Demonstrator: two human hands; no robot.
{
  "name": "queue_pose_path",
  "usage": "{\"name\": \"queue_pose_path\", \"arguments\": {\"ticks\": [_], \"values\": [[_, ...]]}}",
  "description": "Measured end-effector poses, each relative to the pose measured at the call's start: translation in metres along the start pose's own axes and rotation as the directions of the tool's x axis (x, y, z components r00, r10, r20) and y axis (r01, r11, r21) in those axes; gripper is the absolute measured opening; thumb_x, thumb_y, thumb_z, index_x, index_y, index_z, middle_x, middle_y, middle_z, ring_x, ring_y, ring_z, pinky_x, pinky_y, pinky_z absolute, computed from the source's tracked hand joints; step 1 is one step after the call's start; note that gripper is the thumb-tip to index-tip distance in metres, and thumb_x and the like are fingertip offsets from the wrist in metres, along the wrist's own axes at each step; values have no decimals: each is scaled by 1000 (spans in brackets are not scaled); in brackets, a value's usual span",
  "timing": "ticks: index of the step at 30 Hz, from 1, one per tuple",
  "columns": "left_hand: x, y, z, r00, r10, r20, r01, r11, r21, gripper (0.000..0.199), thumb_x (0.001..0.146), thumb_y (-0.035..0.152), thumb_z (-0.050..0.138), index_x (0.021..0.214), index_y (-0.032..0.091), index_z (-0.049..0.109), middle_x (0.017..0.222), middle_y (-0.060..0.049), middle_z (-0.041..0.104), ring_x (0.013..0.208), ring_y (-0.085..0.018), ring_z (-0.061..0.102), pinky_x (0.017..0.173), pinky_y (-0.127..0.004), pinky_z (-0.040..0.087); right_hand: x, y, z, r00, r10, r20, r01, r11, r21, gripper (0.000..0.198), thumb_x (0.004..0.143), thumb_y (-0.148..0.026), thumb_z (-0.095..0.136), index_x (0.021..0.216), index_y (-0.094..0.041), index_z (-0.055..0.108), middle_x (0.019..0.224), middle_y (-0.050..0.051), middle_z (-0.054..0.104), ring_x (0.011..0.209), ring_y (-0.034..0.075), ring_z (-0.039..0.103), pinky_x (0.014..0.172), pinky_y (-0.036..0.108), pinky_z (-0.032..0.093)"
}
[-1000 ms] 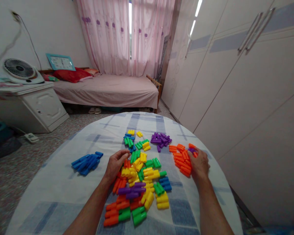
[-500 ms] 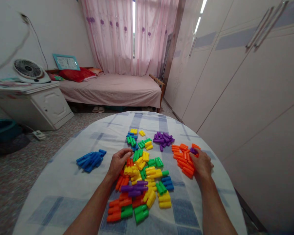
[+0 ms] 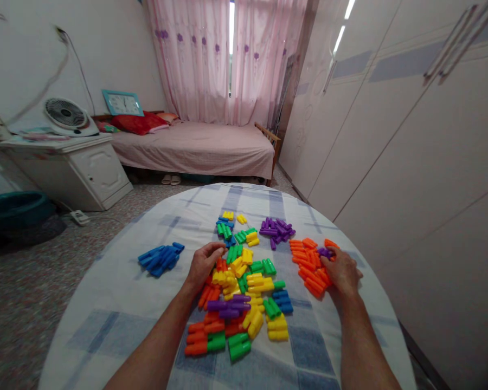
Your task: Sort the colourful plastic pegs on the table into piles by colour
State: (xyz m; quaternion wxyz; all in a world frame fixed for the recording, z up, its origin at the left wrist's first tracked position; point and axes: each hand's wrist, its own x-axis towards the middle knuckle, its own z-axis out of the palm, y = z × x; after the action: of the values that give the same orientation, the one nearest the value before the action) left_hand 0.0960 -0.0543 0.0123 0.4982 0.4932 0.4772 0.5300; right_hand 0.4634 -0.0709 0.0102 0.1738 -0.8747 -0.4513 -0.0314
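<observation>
My right hand (image 3: 342, 272) is at the right pile of orange plastic building blocks (image 3: 307, 265). Its fingertips pinch a purple block (image 3: 324, 252) among the orange ones. My left hand (image 3: 205, 264) hovers at the left edge of the mixed heap, fingers curled with thumb and forefinger close together. Whatever lies between them, if anything, is hidden. Closest to it are green blocks (image 3: 235, 253) and red-orange blocks (image 3: 220, 264). Joined yellow blocks (image 3: 260, 283) and joined purple blocks (image 3: 229, 306) lie in the heap.
A blue block pile (image 3: 161, 259) sits on the left of the round cloth-covered table (image 3: 106, 336); a purple pile (image 3: 277, 231) is farther back. Beyond the table stand a bed (image 3: 203, 146), a cabinet with a fan (image 3: 67, 114), and a wardrobe (image 3: 410, 151) along the right.
The whole view has shifted slightly to the right in the picture. Both hands keep nearly the same places over the blocks, and the purple block stays at my right fingertips.
</observation>
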Motion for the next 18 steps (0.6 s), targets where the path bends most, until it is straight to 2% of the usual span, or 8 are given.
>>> {"name": "queue_pose_path", "arguments": {"ticks": [2,4,7,8,10,12,15,18], "values": [[0,-1,0,1000,10,-1,-10,1000,-8,35,64,41,68,86,15,68,83,-7,71,86,-22,65,79,-30,48,-1,-4,-6,997,26,-75,-24,999,29,41,76,-40,52,113,-24,57,107,11,61,99,30,53,82,47,39],[0,-2,0,1000,13,-1,-13,1000,-10,36,64,42,68,86,15,68,84,-7,71,87,-22,65,79,-30,48,-1,-11,-14,982,15,-190,6,994,111,41,75,-39,52,112,-22,57,104,11,61,100,30,52,83,47,39],[0,-3,0,1000,13,-3,-13,1000,-1,36,63,43,68,86,15,68,83,-7,71,87,-23,65,79,-31,48,-4,-29,-24,949,-92,-300,189,931,313,42,74,-37,53,111,-17,55,101,10,61,96,24,55,84,39,42],[0,-3,0,1000,14,-3,-14,1000,2,36,63,43,68,87,15,68,83,-7,72,86,-22,65,79,-31,48,-6,-36,-26,946,-147,-290,256,888,381,42,74,-37,54,110,-16,55,100,10,61,91,21,56,82,35,43],[1,-3,-1,1000,15,0,-15,1000,10,37,63,43,68,87,15,68,84,-7,72,85,-22,65,79,-31,48,-14,-52,-27,942,-270,-197,333,807,488,41,74,-39,54,108,-16,54,97,8,62,83,18,58,76,30,45],[0,-3,-1,1000,15,4,-15,1000,18,37,63,43,68,87,15,68,84,-7,72,84,-22,65,78,-31,48,-25,-68,-24,916,-389,-100,382,767,516,36,74,-38,54,104,-18,55,93,6,63,80,17,59,74,29,45],[0,-2,0,1000,5,0,-5,1000,15,37,62,44,68,87,15,68,84,-7,72,84,-22,65,78,-31,48,-43,-84,-14,867,-498,-22,455,772,445,28,74,-33,52,97,-19,56,92,4,63,82,18,58,74,30,44],[0,0,1,1000,-9,-3,9,1000,0,37,62,43,68,86,15,67,83,-7,71,85,-22,65,78,-30,47,-53,-92,-2,856,-516,-20,486,792,369,25,74,-27,51,96,-19,56,93,6,61,83,19,57,75,31,44]]}}
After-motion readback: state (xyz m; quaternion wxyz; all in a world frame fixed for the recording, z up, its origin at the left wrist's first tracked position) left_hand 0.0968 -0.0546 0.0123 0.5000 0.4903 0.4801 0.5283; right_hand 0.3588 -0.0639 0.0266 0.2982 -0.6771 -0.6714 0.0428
